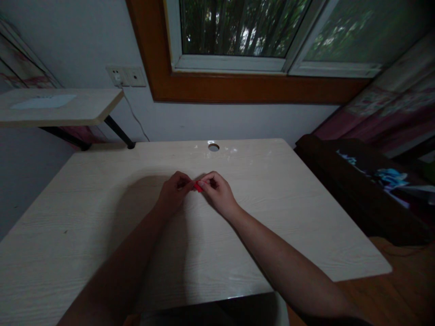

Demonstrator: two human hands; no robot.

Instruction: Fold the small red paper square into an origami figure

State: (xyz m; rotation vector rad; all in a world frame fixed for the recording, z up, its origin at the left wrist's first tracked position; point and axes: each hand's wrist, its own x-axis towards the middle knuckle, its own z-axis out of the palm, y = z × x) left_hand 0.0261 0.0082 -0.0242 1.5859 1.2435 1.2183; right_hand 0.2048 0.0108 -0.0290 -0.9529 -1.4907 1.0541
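A small red piece (198, 186), perhaps paper, is pinched between my two hands over the middle of the desk. My left hand (174, 191) grips its left end with thumb and forefinger. On the other side, my right hand (217, 191) has its thumb and forefinger closed on the piece. The fingertips of both hands nearly meet and cover much of it, so its full shape cannot be made out. Both forearms come in from the near edge, and the hands are at or just above the desk top.
The pale wood-grain desk (272, 235) has a round cable hole (214, 147) near its back edge. A raised shelf (61, 117) on black legs stands at the left, with a white sheet (44, 101) on it. Dark furniture (340, 181) stands to the right.
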